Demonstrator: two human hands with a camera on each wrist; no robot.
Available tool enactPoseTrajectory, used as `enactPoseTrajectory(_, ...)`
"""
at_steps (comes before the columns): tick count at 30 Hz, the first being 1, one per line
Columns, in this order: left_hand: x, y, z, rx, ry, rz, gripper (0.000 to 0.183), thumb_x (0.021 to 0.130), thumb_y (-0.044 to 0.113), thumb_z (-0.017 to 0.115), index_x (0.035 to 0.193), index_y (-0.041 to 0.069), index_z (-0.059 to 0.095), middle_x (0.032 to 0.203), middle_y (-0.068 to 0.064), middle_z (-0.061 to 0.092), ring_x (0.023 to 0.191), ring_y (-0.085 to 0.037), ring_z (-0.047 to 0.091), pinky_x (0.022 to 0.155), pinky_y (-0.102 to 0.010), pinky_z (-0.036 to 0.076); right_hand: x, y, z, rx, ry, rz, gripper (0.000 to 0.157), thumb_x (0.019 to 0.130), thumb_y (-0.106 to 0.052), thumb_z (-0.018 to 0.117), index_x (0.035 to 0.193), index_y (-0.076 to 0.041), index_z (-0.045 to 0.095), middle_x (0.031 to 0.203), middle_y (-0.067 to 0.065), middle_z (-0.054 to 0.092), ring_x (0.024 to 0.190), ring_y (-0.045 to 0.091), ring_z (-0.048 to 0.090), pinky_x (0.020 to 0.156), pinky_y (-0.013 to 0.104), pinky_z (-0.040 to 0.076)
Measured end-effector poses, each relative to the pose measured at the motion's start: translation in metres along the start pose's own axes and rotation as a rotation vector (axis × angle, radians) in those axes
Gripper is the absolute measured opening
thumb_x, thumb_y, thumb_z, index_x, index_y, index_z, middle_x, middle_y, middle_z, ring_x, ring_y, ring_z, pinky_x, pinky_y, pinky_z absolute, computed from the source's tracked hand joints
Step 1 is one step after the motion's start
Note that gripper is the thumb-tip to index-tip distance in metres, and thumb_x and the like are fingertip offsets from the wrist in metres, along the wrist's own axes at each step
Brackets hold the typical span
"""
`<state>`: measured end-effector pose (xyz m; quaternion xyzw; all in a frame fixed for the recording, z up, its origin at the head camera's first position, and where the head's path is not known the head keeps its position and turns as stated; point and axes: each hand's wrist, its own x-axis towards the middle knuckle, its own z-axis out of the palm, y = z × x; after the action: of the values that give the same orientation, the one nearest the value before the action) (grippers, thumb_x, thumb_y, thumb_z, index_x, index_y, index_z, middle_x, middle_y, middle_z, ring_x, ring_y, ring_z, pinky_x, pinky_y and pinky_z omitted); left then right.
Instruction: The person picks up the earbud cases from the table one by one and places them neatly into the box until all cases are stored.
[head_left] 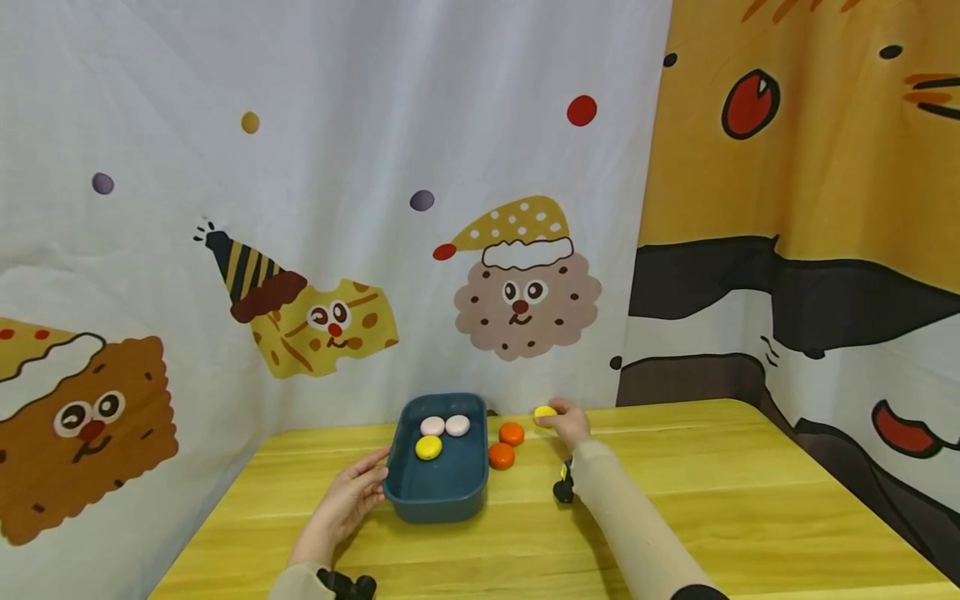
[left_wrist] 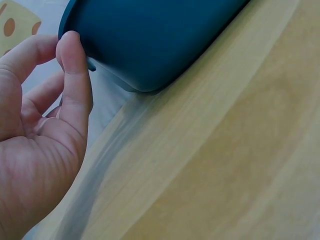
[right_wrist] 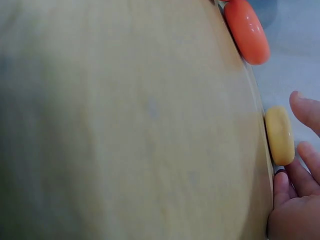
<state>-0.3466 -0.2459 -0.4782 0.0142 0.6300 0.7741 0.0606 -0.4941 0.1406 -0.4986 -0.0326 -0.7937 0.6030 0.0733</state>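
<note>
A dark teal rectangular tub [head_left: 438,502] stands on the table, holding two pale pink discs [head_left: 457,426] and a yellow disc [head_left: 428,447]. My left hand [head_left: 351,498] grips its left rim; in the left wrist view the thumb [left_wrist: 72,55] and index finger pinch the edge. At the table's far side, my right hand [head_left: 572,422] reaches to a second yellow disc [head_left: 544,412]. In the right wrist view this glossy, rounded disc [right_wrist: 280,135] lies on the table, with the thumb apart from it and other fingertips close beside it. Whether they touch it, I cannot tell.
Two orange discs [head_left: 502,456] sit between the tub and my right hand. The wood-grain table [head_left: 712,483] meets a printed curtain [head_left: 337,167] along its back edge. A small dark item [head_left: 491,412] shows behind the tub's right corner.
</note>
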Motion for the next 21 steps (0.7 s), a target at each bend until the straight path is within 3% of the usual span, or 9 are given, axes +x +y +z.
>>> enactPoseTrajectory(12, 0.0007, 0.0011, 0.0003, -0.011, -0.001, -0.02, 0.062, 0.096, 0.008, 0.059, 0.15, -0.001, 0.03, 0.079, 0.0, 0.057, 0.063, -0.008, 0.057, 0.066, -0.021, 0.054, -0.0027, -0.003, -0.0009, -0.067, -0.017, -0.002, 0.044, 0.077, -0.007, 0.076, 0.118, 0.005, 0.066, 0.124, 0.022, 0.06, 0.118, 0.038, 0.05, 0.103, 0.048, 0.038)
enactPoseTrajectory(21, 0.0002, -0.0009, 0.0003, -0.019, -0.003, 0.009, 0.06, 0.096, 0.008, 0.06, 0.148, -0.004, 0.034, 0.082, 0.0, 0.058, 0.063, -0.007, 0.057, 0.064, -0.021, 0.053, -0.0034, -0.0042, -0.0026, -0.065, -0.062, -0.017, 0.05, 0.078, -0.006, 0.076, 0.124, 0.005, 0.062, 0.127, 0.023, 0.058, 0.121, 0.039, 0.048, 0.104, 0.05, 0.036)
